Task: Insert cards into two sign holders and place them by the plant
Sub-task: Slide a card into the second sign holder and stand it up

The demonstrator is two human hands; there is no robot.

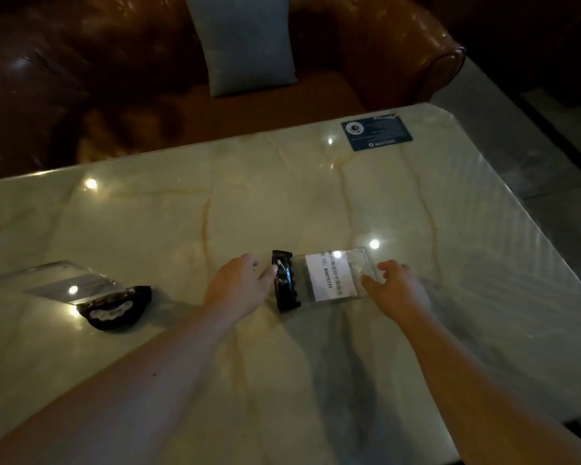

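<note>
A clear acrylic sign holder (pixel 351 263) lies flat on the marble table (pixel 182 213), its black base (pixel 285 285) pointing left. A white card (pixel 329 278) with printed text and numbers sits inside it. My left hand (pixel 239 285) rests against the black base, thumb touching it. My right hand (pixel 396 285) is at the holder's right end, fingers spread and touching the clear edge. A second clear sign holder (pixel 64 280) with a black base (pixel 118 308) lies flat at the left. A dark blue card (pixel 376 132) lies near the table's far edge.
A brown leather sofa (pixel 383 55) with a grey-blue cushion (pixel 245 41) stands beyond the table's far edge. Grey floor (pixel 517 146) runs along the table's right side. No plant is in view.
</note>
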